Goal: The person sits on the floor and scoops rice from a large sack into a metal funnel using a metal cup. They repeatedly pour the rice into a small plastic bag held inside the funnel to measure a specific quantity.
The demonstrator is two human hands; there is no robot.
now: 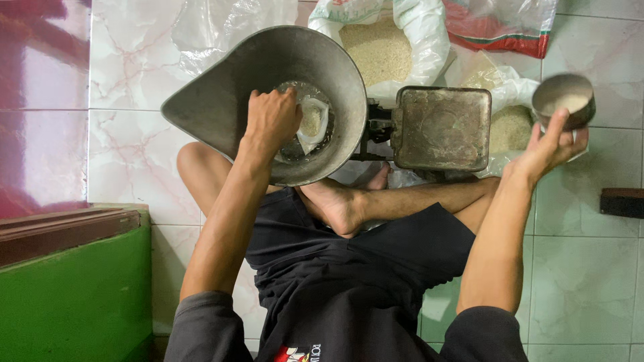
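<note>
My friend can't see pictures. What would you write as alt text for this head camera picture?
Seen from above, a person sitting cross-legged on a tiled floor holds a small clear bag of grain open inside a metal scale pan with the left hand, while the right hand holds a small metal cup of grain. Open sacks of grain sit behind the scale.

grey metal scoop pan (228,94), white veined floor tiles (127,154); green box (80,295)

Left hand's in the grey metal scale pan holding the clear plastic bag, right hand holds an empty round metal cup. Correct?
Not quite. The head view shows the round metal cup in the right hand holds pale grain, not empty. The left hand is in the grey metal scale pan, holding the clear plastic bag.
</note>
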